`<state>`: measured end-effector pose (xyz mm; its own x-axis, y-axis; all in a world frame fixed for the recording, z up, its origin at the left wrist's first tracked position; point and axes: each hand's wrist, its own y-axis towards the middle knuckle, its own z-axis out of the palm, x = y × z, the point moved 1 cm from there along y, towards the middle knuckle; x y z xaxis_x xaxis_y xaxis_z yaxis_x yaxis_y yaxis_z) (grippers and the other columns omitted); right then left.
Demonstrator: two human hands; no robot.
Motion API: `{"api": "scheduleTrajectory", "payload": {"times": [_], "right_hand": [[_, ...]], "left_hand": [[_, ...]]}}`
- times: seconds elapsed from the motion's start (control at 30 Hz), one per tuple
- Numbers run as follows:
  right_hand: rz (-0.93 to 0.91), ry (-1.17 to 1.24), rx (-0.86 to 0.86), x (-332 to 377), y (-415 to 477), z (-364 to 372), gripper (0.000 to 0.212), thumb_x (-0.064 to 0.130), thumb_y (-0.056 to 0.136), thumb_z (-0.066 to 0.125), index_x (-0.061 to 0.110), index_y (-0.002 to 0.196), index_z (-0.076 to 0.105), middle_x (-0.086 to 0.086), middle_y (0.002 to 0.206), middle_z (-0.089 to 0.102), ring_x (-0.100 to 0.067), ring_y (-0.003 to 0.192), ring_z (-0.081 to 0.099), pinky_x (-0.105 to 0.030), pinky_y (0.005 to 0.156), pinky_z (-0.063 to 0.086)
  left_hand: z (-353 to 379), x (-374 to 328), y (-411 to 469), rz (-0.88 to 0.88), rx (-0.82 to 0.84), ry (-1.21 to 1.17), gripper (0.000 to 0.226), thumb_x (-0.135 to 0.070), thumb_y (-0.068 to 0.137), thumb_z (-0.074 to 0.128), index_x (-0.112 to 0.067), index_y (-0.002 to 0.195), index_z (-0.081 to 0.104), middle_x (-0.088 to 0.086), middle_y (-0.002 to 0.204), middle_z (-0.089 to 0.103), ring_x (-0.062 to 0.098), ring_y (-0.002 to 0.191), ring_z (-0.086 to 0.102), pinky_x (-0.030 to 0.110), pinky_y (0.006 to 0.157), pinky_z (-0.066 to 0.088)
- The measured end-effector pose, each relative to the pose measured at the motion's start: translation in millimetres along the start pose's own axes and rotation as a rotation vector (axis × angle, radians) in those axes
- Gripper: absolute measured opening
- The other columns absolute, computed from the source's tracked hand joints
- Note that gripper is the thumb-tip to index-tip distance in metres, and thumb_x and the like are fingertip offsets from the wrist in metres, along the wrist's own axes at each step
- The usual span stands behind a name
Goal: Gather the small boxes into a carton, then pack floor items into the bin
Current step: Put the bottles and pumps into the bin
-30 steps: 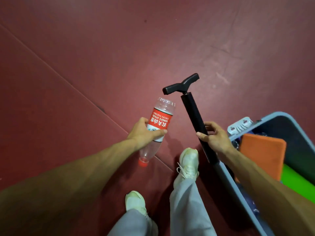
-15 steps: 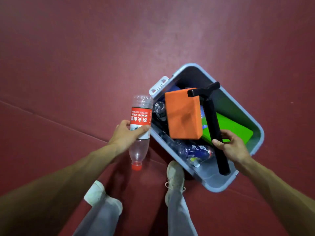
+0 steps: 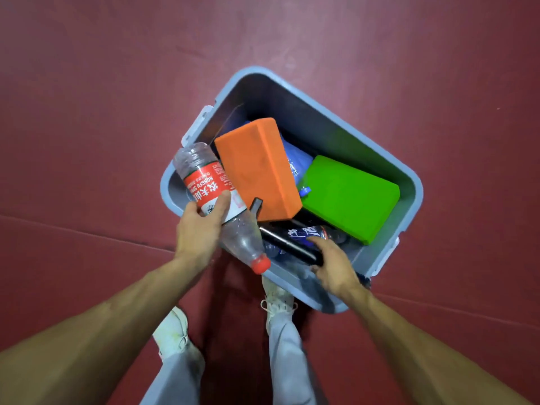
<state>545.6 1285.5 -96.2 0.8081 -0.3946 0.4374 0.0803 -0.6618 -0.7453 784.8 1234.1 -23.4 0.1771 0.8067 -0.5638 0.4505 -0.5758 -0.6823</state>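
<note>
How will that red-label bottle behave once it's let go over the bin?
The bottle looks empty and clear, so probably very light. Its thin ribbed wall likely dents under the left hand. Round-bodied, it may roll off the tilted orange block.

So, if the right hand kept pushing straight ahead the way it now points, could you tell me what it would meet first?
Probably the dark blue-labelled bottle in the bin: the right hand, gripping the black pump, points at it. Depth is unclear.
</note>
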Motion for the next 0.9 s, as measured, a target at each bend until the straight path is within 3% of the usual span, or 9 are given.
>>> {"api": "scheduleTrajectory", "payload": {"times": [0.13, 0.3, 0.4, 0.47, 0.57, 0.67, 0.77, 0.83, 0.9], "right_hand": [[0.025, 0.117, 0.015, 4.5, 5.4, 8.0, 0.040, 0.003, 0.082, 0.062, 0.015, 0.120, 0.063, -0.007, 0.124, 0.059, -0.021, 0.118, 0.054, -0.020, 0.099, 0.035], [0.102, -0.278, 0.056, -3.2, 3.1, 12.4, 0.046, 0.011, 0.086, 0.054, 0.024, 0.129, 0.051, -0.006, 0.127, 0.053, -0.028, 0.122, 0.048, -0.042, 0.099, 0.042], [0.172, -0.335, 0.169, -12.6, -2.9, 24.4, 0.040, 0.012, 0.087, 0.053, 0.022, 0.126, 0.052, -0.009, 0.128, 0.055, -0.030, 0.119, 0.053, -0.040, 0.095, 0.046], [0.161, -0.301, 0.144, -10.9, -4.3, 32.5, 0.035, 0.009, 0.085, 0.052, 0.023, 0.117, 0.057, -0.009, 0.121, 0.061, -0.030, 0.110, 0.059, -0.036, 0.087, 0.048], [0.169, -0.071, -0.069, 1.4, 8.0, 39.0, 0.039, 0.009, 0.086, 0.050, 0.024, 0.121, 0.058, -0.007, 0.117, 0.065, -0.028, 0.108, 0.061, -0.036, 0.087, 0.048], [0.284, 0.334, -0.134, 15.2, 23.1, 34.5, 0.029, 0.012, 0.088, 0.052, 0.016, 0.116, 0.062, -0.007, 0.113, 0.067, -0.026, 0.104, 0.062, -0.032, 0.091, 0.047], [0.339, 0.851, -0.009, 26.5, 20.8, 17.9, 0.011, 0.022, 0.094, 0.052, 0.020, 0.101, 0.060, -0.004, 0.102, 0.064, -0.019, 0.083, 0.061, -0.033, 0.075, 0.052], [0.224, 0.946, 0.107, 30.0, 11.1, -1.8, 0.019, 0.034, 0.097, 0.047, 0.023, 0.107, 0.060, 0.001, 0.102, 0.064, -0.015, 0.086, 0.061, -0.027, 0.074, 0.048], [0.070, 0.882, 0.160, 28.2, 1.2, -19.5, 0.022, 0.039, 0.096, 0.049, 0.030, 0.113, 0.059, 0.012, 0.106, 0.065, -0.004, 0.096, 0.062, -0.020, 0.080, 0.047]], "left_hand": [[13.0, -9.4, 0.7, -0.012, 0.058, 0.029, 0.048, -0.051, 0.080, 0.066, -0.013, 0.110, 0.060, -0.001, 0.098, 0.068, 0.021, 0.093, 0.067, 0.038, 0.086, 0.053], [33.2, -25.6, -4.6, -0.012, 0.174, 0.025, 0.040, -0.052, 0.079, 0.067, -0.020, 0.101, 0.058, -0.004, 0.096, 0.066, 0.016, 0.089, 0.066, 0.044, 0.093, 0.052], [42.6, -25.8, -10.0, 0.009, 0.248, 0.032, 0.037, -0.045, 0.081, 0.068, -0.018, 0.104, 0.058, -0.004, 0.096, 0.067, 0.014, 0.088, 0.066, 0.041, 0.092, 0.053], [44.5, -19.7, -10.3, 0.021, 0.275, 0.022, 0.031, -0.042, 0.082, 0.068, -0.019, 0.101, 0.059, -0.005, 0.094, 0.068, 0.013, 0.086, 0.066, 0.039, 0.092, 0.053], [42.8, -5.6, -6.6, 0.021, 0.274, 0.020, 0.037, -0.042, 0.081, 0.069, -0.016, 0.106, 0.061, -0.002, 0.098, 0.068, 0.014, 0.085, 0.065, 0.038, 0.089, 0.054], [38.1, 4.0, -5.2, 0.007, 0.270, 0.041, 0.044, -0.038, 0.080, 0.072, -0.013, 0.114, 0.058, 0.000, 0.104, 0.068, 0.011, 0.086, 0.065, 0.030, 0.082, 0.053], [37.4, 7.7, -4.6, -0.021, 0.236, 0.038, 0.054, -0.035, 0.076, 0.076, -0.012, 0.117, 0.050, 0.002, 0.107, 0.065, 0.014, 0.092, 0.064, 0.035, 0.088, 0.053], [44.2, 5.1, -4.6, -0.043, 0.233, 0.033, 0.059, -0.036, 0.073, 0.078, -0.012, 0.117, 0.048, 0.002, 0.108, 0.066, 0.017, 0.095, 0.066, 0.039, 0.090, 0.053], [58.8, -1.9, -6.4, -0.033, 0.285, 0.024, 0.057, -0.037, 0.074, 0.078, -0.009, 0.116, 0.053, 0.004, 0.109, 0.069, 0.015, 0.090, 0.067, 0.034, 0.081, 0.055]]}}
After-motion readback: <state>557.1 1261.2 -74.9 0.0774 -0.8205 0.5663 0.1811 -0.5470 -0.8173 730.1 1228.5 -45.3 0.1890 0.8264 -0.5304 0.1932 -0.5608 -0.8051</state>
